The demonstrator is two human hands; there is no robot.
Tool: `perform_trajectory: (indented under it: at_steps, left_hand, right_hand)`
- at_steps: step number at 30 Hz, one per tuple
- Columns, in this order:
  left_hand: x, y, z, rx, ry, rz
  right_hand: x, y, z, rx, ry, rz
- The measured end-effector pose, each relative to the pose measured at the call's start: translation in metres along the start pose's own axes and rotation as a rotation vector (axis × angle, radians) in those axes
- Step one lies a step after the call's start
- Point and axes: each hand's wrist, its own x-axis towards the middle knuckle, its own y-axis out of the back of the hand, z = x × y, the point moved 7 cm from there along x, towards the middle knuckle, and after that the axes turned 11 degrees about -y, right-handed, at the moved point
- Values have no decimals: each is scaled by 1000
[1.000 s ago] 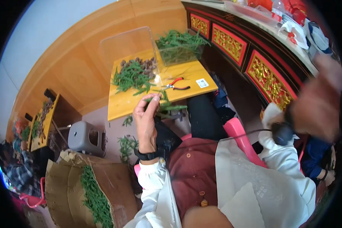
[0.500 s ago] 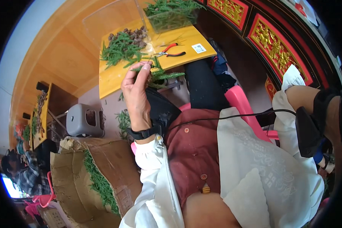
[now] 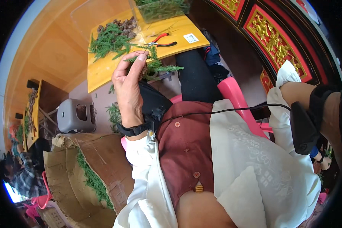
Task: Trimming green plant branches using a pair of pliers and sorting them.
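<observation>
My left hand (image 3: 128,81), with a black wristband, is raised in front of the near edge of the yellow tabletop (image 3: 98,76). Its thumb and fingers pinch a bundle of artificial green sprigs (image 3: 161,68), with brown bits near the grip. Just beyond it on the tabletop lie pliers (image 3: 160,43) with red and black handles, beside some thin wires (image 3: 167,29). Loose green sprigs (image 3: 107,41) and brown pine cones (image 3: 127,27) are heaped to the left. My right forearm (image 3: 300,93), strapped with a black device, is bent at the right; the hand is outside the picture.
A clear bin (image 3: 167,10) of greenery stands at the table's back. An open cardboard box (image 3: 102,159) with more greenery is at my left, near a grey stool (image 3: 67,116). A person (image 3: 28,174) sits far left; another person's hand (image 3: 325,163) shows far right.
The view has shifted slightly, so the table and my body appear further left and up. My left hand keeps its pinch on the sprigs; the right hand stays out of sight.
</observation>
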Motion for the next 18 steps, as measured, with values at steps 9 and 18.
perform_trajectory:
  at_steps: [9,18]
  left_hand:
    - [0,2,-17,-71,66,-47]
    - [-2,-14,-22,-314,204,-191]
  right_hand:
    - [44,-185,-55,10,16,-251]
    - [28,-270,-2,286,195,-696]
